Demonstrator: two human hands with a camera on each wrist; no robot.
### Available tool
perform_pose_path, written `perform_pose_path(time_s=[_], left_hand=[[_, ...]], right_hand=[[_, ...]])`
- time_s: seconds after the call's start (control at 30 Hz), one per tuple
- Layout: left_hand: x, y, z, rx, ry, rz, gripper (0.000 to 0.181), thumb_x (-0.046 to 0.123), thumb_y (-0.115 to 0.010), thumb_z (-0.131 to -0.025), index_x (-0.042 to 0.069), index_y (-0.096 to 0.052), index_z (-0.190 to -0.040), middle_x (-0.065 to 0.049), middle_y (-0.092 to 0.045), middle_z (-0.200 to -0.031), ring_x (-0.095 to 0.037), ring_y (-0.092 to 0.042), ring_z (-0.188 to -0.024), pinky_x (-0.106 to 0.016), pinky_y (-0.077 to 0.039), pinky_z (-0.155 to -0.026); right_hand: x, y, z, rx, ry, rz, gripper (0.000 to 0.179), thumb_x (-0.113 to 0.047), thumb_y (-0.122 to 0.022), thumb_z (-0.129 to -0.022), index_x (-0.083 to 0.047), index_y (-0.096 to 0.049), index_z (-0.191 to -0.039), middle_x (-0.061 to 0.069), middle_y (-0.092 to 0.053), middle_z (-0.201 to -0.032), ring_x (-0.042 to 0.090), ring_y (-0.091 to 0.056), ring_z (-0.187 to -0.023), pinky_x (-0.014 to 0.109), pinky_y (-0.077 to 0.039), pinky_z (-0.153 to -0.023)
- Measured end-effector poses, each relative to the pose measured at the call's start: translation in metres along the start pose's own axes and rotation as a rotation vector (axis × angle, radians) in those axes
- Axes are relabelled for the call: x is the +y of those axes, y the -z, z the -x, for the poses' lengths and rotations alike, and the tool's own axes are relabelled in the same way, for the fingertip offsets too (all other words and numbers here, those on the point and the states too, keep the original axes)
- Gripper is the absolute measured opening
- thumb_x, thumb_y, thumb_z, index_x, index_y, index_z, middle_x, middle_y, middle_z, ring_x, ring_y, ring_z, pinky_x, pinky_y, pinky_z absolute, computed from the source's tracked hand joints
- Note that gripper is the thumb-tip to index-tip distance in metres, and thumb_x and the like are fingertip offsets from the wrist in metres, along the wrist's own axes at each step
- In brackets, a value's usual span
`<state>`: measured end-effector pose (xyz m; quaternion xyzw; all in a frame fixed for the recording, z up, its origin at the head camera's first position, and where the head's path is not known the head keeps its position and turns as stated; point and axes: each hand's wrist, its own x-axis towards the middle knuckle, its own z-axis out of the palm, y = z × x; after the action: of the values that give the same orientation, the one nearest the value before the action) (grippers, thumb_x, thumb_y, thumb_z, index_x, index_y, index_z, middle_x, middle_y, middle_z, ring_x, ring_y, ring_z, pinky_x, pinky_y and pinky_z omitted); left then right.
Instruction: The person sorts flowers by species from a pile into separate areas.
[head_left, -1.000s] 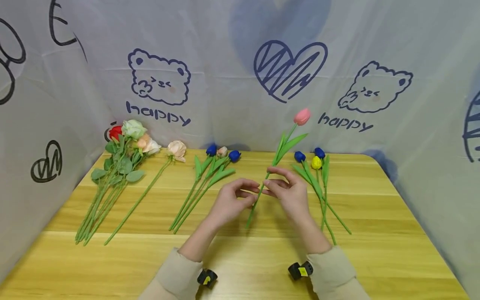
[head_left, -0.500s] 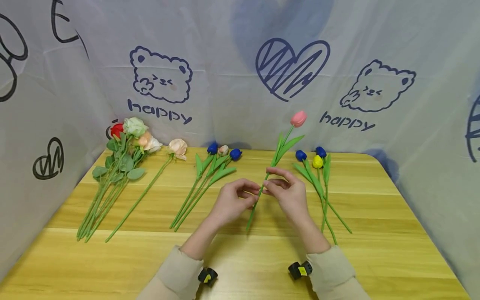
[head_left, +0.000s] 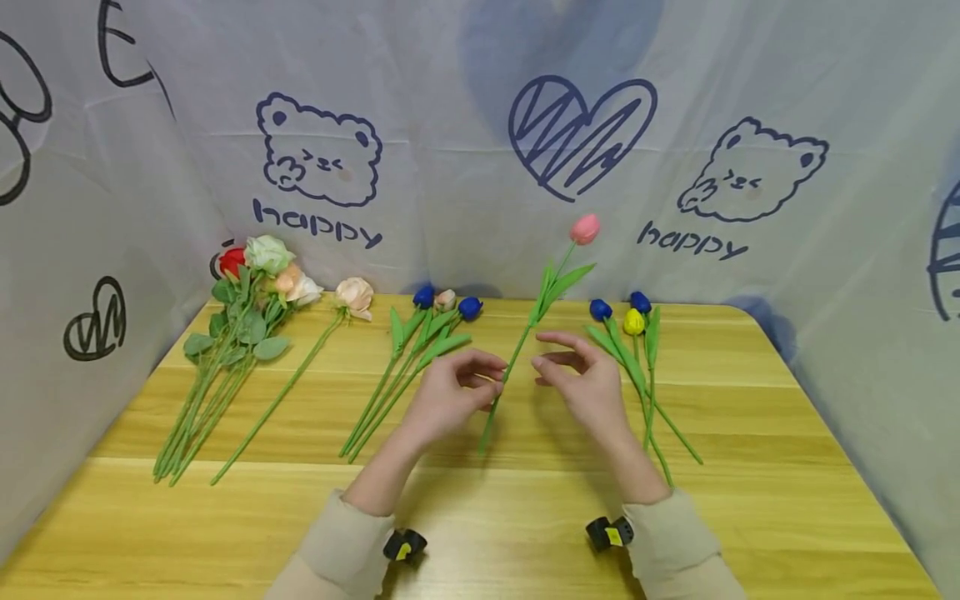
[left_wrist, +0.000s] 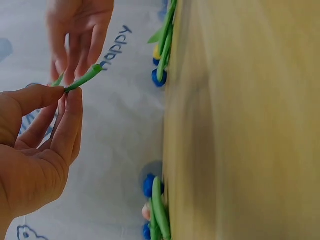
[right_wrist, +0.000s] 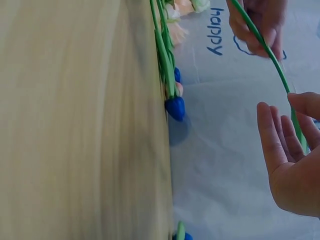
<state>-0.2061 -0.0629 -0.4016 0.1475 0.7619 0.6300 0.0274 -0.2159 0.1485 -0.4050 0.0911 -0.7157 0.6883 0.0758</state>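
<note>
A pink tulip [head_left: 585, 229] with green leaves is held slanted above the table, its bloom up and to the right. My left hand [head_left: 459, 392] pinches its green stem [left_wrist: 85, 78] between thumb and fingers, low on the stem. To the right of the stem, my right hand [head_left: 585, 383] has its fingers loosely bent and parted from the thumb, with a gap to the stem in the head view. In the right wrist view the stem passes behind the thumb of my right hand [right_wrist: 300, 165].
Left lies a bundle of roses [head_left: 247, 325], with a single peach rose [head_left: 354, 297] beside it. Two blue tulips and a pale one [head_left: 446, 302] lie left of centre; blue tulips [head_left: 600, 310] and a yellow tulip [head_left: 633, 322] lie right. A cloth backdrop [head_left: 450, 167] encloses the wooden table [head_left: 487, 525].
My right hand has let go of the stem and drawn slightly right. My left hand has shifted left, carrying the pink tulip with it.
</note>
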Motion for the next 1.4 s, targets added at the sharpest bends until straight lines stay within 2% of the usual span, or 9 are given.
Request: perform_pose_path(time_s=[0.2, 0.4, 0.6, 0.7, 0.83, 0.97, 1.07, 1.2, 1.4], left_hand=[[0.003, 0.024, 0.002, 0.039, 0.005, -0.008, 0.026, -0.003, -0.072, -0.094, -0.001, -0.073, -0.119, -0.017, -0.074, -0.112, -0.029, -0.073, -0.095, -0.036, -0.064, -0.073], [0.0, 0.052, 0.007, 0.085, 0.036, -0.073, 0.024, -0.002, -0.071, -0.095, -0.002, -0.072, -0.119, -0.019, -0.074, -0.111, -0.028, -0.073, -0.093, -0.034, -0.063, -0.072], [-0.006, 0.082, 0.016, 0.11, 0.092, -0.184, 0.025, 0.0, -0.069, -0.097, -0.002, -0.071, -0.122, -0.021, -0.073, -0.116, -0.027, -0.072, -0.094, -0.038, -0.064, -0.075], [-0.008, 0.096, 0.019, 0.114, 0.119, -0.229, 0.025, 0.0, -0.067, -0.098, -0.001, -0.071, -0.122, -0.022, -0.072, -0.116, -0.032, -0.072, -0.096, -0.045, -0.064, -0.077], [-0.013, 0.113, 0.021, 0.119, 0.15, -0.266, 0.025, 0.0, -0.066, -0.098, -0.003, -0.07, -0.123, -0.024, -0.072, -0.115, -0.036, -0.072, -0.098, -0.048, -0.063, -0.076], [-0.02, 0.126, 0.023, 0.118, 0.191, -0.274, 0.026, 0.0, -0.066, -0.098, -0.006, -0.069, -0.124, -0.024, -0.071, -0.115, -0.036, -0.071, -0.1, -0.038, -0.064, -0.074], [-0.027, 0.134, 0.024, 0.102, 0.221, -0.272, 0.027, 0.001, -0.066, -0.099, -0.006, -0.068, -0.125, -0.024, -0.07, -0.116, -0.034, -0.07, -0.099, -0.033, -0.063, -0.073], [-0.036, 0.141, 0.025, 0.075, 0.249, -0.292, 0.027, 0.0, -0.064, -0.099, -0.007, -0.068, -0.125, -0.024, -0.071, -0.114, -0.03, -0.07, -0.092, -0.034, -0.063, -0.071], [-0.046, 0.147, 0.026, 0.048, 0.32, -0.313, 0.026, -0.001, -0.065, -0.099, -0.007, -0.068, -0.124, -0.02, -0.071, -0.108, -0.025, -0.069, -0.088, -0.036, -0.063, -0.072]], right_hand=[[-0.003, 0.017, -0.003, 0.045, 0.038, 0.046, 0.034, 0.003, -0.072, -0.095, 0.005, -0.068, -0.129, 0.009, -0.062, -0.132, 0.015, -0.07, -0.096, 0.034, -0.065, -0.078], [-0.001, 0.041, -0.012, 0.113, 0.038, 0.137, 0.034, 0.0, -0.073, -0.095, 0.005, -0.068, -0.128, 0.01, -0.064, -0.128, 0.011, -0.07, -0.094, 0.033, -0.064, -0.076], [0.004, 0.075, -0.02, 0.179, -0.002, 0.362, 0.033, -0.007, -0.074, -0.096, 0.0, -0.071, -0.128, 0.014, -0.067, -0.13, 0.001, -0.067, -0.09, 0.024, -0.063, -0.071], [0.008, 0.094, -0.021, 0.183, -0.049, 0.494, 0.033, -0.013, -0.073, -0.097, -0.004, -0.071, -0.129, 0.014, -0.069, -0.13, 0.009, -0.068, -0.099, 0.017, -0.059, -0.069], [0.013, 0.118, -0.019, 0.118, -0.123, 0.617, 0.037, -0.021, -0.07, -0.1, -0.004, -0.068, -0.132, 0.018, -0.067, -0.131, 0.031, -0.067, -0.112, 0.016, -0.056, -0.07], [0.018, 0.137, -0.018, 0.016, -0.167, 0.727, 0.04, -0.023, -0.07, -0.1, -0.002, -0.067, -0.134, 0.021, -0.068, -0.129, 0.04, -0.067, -0.113, 0.025, -0.057, -0.074], [0.021, 0.144, -0.018, -0.074, -0.216, 0.761, 0.041, -0.02, -0.071, -0.099, 0.001, -0.066, -0.134, 0.024, -0.068, -0.128, 0.039, -0.069, -0.108, 0.031, -0.06, -0.075], [0.025, 0.15, -0.017, -0.178, -0.295, 0.773, 0.04, -0.016, -0.073, -0.098, 0.004, -0.066, -0.132, 0.025, -0.068, -0.124, 0.031, -0.07, -0.098, 0.033, -0.062, -0.073], [0.034, 0.155, -0.016, -0.143, -0.339, 0.774, 0.038, -0.013, -0.075, -0.095, 0.006, -0.067, -0.127, 0.023, -0.069, -0.114, 0.021, -0.07, -0.08, 0.032, -0.06, -0.067]])
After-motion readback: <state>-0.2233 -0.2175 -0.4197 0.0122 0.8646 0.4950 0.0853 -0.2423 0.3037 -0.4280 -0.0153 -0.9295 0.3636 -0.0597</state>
